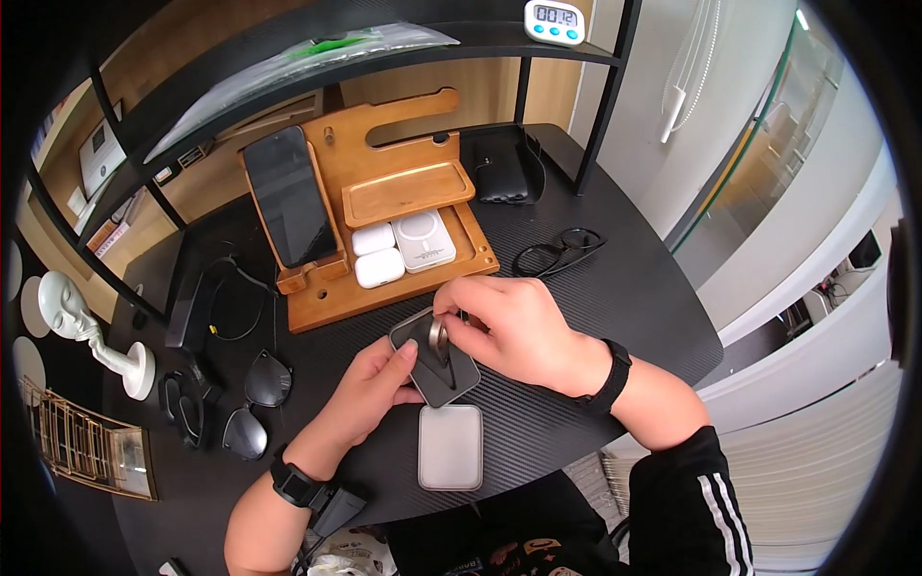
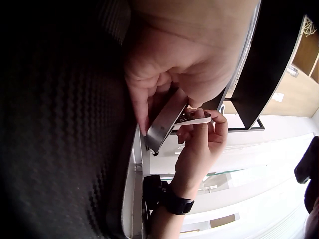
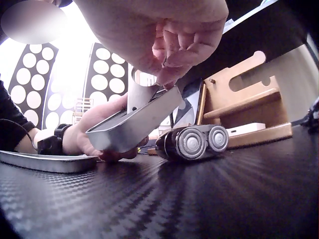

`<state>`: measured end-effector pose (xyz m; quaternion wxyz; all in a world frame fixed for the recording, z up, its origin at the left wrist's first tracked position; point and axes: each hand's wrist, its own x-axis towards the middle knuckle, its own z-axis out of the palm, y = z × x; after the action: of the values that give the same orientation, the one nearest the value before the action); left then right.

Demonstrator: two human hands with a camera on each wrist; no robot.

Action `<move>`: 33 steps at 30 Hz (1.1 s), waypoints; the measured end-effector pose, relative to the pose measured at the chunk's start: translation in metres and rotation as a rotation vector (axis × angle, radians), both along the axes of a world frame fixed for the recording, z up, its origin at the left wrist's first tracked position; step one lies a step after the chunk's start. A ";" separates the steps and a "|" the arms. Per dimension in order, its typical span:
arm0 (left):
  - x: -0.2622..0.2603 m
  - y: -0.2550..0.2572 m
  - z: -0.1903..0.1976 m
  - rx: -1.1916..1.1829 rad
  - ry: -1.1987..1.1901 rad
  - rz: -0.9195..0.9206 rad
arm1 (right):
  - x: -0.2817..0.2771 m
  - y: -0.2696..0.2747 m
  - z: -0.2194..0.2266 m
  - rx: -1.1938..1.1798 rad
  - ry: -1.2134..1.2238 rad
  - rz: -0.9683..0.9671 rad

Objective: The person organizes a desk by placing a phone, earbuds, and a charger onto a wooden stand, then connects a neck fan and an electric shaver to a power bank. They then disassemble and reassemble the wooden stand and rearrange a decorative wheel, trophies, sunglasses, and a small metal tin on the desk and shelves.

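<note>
My left hand (image 1: 376, 376) grips a shallow grey metal case half (image 1: 459, 386) with a black lining, thumb over its rim. Above that lining, my right hand (image 1: 519, 326) pinches a shiny metal piece (image 1: 439, 338) between thumb and fingers. In the right wrist view the metal piece (image 3: 141, 92) stands up from the tilted case half (image 3: 142, 124) and shows a rounded opening; I cannot tell what it is. The matching case half (image 1: 449, 448) lies on the table just below my hands. A two-headed electric shaver (image 3: 192, 142) lies behind the held half.
Beyond my hands, a wooden stand (image 1: 336, 307) bears a phone (image 1: 291, 197), two white earbud cases (image 1: 380, 268) and a white magnetic power bank (image 1: 423, 240). Glasses (image 1: 562, 252) and a black pouch (image 1: 504, 173) lie right; sunglasses (image 1: 267, 381) and a white head figurine (image 1: 134, 370) are left.
</note>
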<state>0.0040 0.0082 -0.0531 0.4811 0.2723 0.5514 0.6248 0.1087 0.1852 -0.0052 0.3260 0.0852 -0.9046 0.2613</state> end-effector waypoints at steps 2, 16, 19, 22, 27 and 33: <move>0.000 0.000 0.000 -0.006 0.015 -0.004 | -0.001 0.001 -0.002 0.014 0.015 0.000; 0.002 0.001 0.002 0.008 0.018 0.005 | -0.001 0.002 -0.004 0.052 -0.003 0.132; 0.001 0.000 0.004 0.003 0.024 0.002 | -0.002 0.002 -0.003 0.049 -0.023 0.157; 0.000 0.000 0.003 0.003 -0.006 -0.008 | 0.000 0.001 0.001 0.061 -0.049 0.162; 0.003 0.001 0.004 -0.011 0.026 -0.003 | 0.002 -0.002 0.002 0.110 -0.146 0.141; 0.002 0.001 0.007 0.008 -0.014 0.012 | 0.001 -0.003 0.002 0.045 -0.052 0.090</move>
<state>0.0062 0.0096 -0.0463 0.4800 0.2668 0.5470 0.6318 0.1099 0.1824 -0.0029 0.2885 0.1264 -0.9136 0.2572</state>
